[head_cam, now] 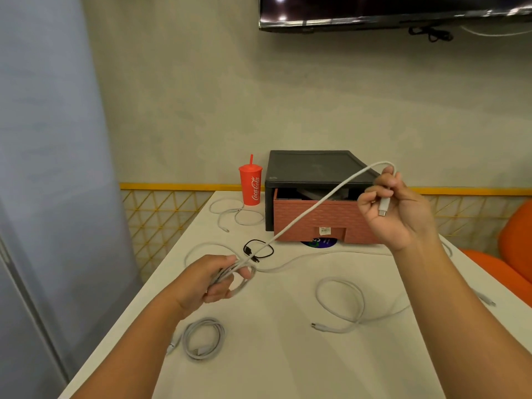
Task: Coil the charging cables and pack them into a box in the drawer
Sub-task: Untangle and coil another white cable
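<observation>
I've got the left hand (214,279) low over the white table (273,375), fingers curled round a bunch of loops of a white charging cable (311,209). From there the cable runs in a straight line up and right to the right hand (398,210), raised in front of the drawer unit (313,168). It arches over the top of that hand. Thumb and fingers pinch the plug end, USB-C connector (383,208) pointing down.

On the table I see:
- a white coil (203,338) near the left forearm
- a loose white cable (339,306) right of the coil
- a second loose white cable (236,214) beside the red Coca-Cola cup (251,185)
- a short black cable (257,250) in front of the drawer

The black drawer unit sits at the table's far end. Its brick-pattern drawer (313,223) is partly out, with something grey inside; I can't tell what it is.
</observation>
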